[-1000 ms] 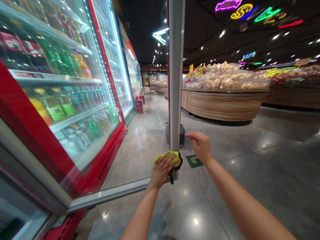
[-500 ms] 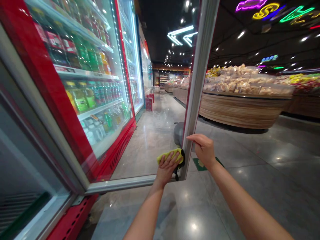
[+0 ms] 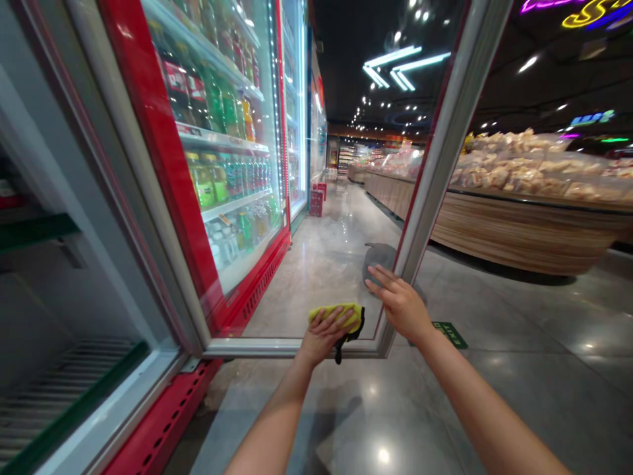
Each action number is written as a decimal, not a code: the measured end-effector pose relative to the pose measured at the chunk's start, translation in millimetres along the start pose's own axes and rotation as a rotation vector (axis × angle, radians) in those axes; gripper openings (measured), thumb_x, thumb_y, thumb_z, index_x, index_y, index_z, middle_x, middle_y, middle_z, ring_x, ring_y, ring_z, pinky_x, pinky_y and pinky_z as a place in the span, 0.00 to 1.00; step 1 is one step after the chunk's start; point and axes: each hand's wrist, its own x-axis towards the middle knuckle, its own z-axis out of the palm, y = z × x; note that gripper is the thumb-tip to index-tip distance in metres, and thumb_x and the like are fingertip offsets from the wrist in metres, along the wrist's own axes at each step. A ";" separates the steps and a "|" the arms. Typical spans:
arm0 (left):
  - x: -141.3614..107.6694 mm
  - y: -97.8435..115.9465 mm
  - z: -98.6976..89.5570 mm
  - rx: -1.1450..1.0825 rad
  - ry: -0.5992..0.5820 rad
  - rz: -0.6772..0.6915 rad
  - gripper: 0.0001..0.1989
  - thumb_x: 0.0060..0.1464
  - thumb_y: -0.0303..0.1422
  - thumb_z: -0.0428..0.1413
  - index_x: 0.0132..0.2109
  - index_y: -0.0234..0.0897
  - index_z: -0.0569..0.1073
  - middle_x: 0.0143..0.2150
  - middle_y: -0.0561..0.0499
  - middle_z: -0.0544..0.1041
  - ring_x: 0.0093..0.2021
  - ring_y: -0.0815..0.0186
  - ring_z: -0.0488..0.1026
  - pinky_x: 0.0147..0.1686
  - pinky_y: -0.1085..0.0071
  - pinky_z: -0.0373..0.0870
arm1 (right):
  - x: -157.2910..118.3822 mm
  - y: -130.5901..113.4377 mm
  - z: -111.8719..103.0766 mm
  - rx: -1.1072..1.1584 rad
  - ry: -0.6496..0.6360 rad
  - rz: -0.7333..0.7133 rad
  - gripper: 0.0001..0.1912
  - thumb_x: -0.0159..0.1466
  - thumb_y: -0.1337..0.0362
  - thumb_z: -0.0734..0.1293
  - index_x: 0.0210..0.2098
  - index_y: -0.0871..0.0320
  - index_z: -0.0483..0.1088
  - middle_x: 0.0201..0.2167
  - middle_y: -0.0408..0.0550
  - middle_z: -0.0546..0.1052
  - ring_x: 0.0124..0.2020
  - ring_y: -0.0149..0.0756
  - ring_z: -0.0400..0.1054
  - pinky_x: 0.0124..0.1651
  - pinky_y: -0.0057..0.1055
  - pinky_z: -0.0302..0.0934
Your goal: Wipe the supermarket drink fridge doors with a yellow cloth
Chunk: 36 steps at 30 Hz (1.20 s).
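In the head view, my left hand (image 3: 321, 340) presses a folded yellow cloth (image 3: 354, 309) with a dark edge against the lower glass of an open cooler door (image 3: 291, 348). Its fingers lie over the cloth, and a black strip hangs below it. My right hand (image 3: 406, 309) rests across the door's grey side frame, just above the bottom corner. The fingers of that hand stretch out over the glass, slightly apart; its thumb is hidden.
The open cooler (image 3: 93, 389) with slatted shelves is at the left. Through the glass stands a red-framed drinks fridge (image 3: 158, 165) with bottles. A wood-sided display (image 3: 524, 231) heaped with packaged goods is at right. A grey rounded object (image 3: 380, 256) shows behind the door glass.
My view has turned left. My right hand has shifted from the frame's outer edge, and its fingers now stretch over the glass. The cloth has moved inward, away from the side frame.
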 end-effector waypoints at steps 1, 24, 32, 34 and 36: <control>6.8 -5.1 -3.3 0.003 0.003 -0.027 0.28 0.64 0.28 0.54 0.66 0.61 0.65 0.68 0.60 0.69 0.73 0.69 0.54 0.73 0.61 0.25 | 0.3 -1.5 2.5 -0.013 -0.008 0.004 0.35 0.56 0.83 0.58 0.57 0.53 0.74 0.64 0.50 0.71 0.69 0.43 0.60 0.65 0.47 0.64; -27.4 -47.6 -29.0 0.140 0.022 -0.616 0.32 0.56 0.33 0.62 0.67 0.48 0.67 0.75 0.43 0.56 0.76 0.47 0.38 0.71 0.39 0.31 | 12.1 -44.6 40.8 -0.120 0.075 -0.169 0.33 0.61 0.78 0.61 0.63 0.51 0.67 0.65 0.51 0.69 0.71 0.50 0.56 0.69 0.59 0.55; -33.2 -68.0 -45.2 0.063 -0.007 -0.797 0.35 0.54 0.34 0.62 0.68 0.48 0.65 0.75 0.43 0.54 0.76 0.47 0.40 0.71 0.38 0.33 | 15.0 -52.2 55.1 -0.257 0.000 -0.183 0.36 0.63 0.78 0.59 0.69 0.56 0.58 0.65 0.55 0.69 0.70 0.49 0.58 0.66 0.53 0.60; -27.1 -72.1 -48.7 0.057 0.079 -0.983 0.35 0.56 0.35 0.59 0.70 0.42 0.61 0.76 0.40 0.49 0.76 0.46 0.38 0.71 0.39 0.39 | 14.2 -51.8 52.1 -0.306 -0.017 -0.210 0.36 0.64 0.78 0.59 0.70 0.58 0.56 0.65 0.55 0.70 0.69 0.49 0.60 0.65 0.50 0.62; -28.1 -64.9 -45.4 0.058 0.199 -1.171 0.34 0.60 0.35 0.54 0.71 0.37 0.58 0.76 0.36 0.47 0.76 0.47 0.40 0.71 0.42 0.44 | 13.2 -52.1 50.1 -0.341 -0.029 -0.220 0.35 0.64 0.78 0.59 0.70 0.59 0.55 0.65 0.56 0.70 0.68 0.50 0.61 0.65 0.49 0.63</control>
